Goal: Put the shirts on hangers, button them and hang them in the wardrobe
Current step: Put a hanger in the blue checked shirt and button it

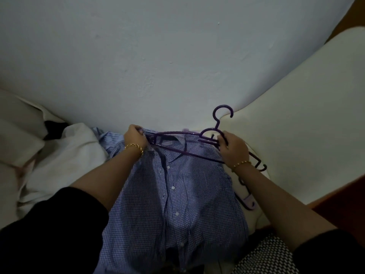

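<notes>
Two black sleeves [49,234] fill the bottom corners, at 7 and 5 o'clock, with bare forearms reaching forward from them. Between the arms, from 6 o'clock up to the centre, a blue-and-white checked shirt [173,204] lies front-up on a pale cream cushion [306,135], collar farthest from the camera. A row of white buttons runs down its front; whether they are fastened cannot be told.

The left hand [135,138], just left of centre, has its fingers curled round the shirt's shoulder by the collar, where one end of a purple hanger [216,123] meets the cloth. The right hand [234,148], just right of centre, grips the hanger below its hook. The hanger lies slantwise across the collar, hook pointing up toward 1 o'clock. Each wrist wears a gold bead bracelet [135,146].

Under the right wrist lie spare hangers — a dark one [258,165] and a lilac one [247,200]. At 9 o'clock sits a crumpled white cloth [65,153], with a blue striped garment [110,138] just beside the left hand. A black-and-white patterned fabric [266,256] shows at 5 o'clock. A pale wall [158,56] fills the upper half.
</notes>
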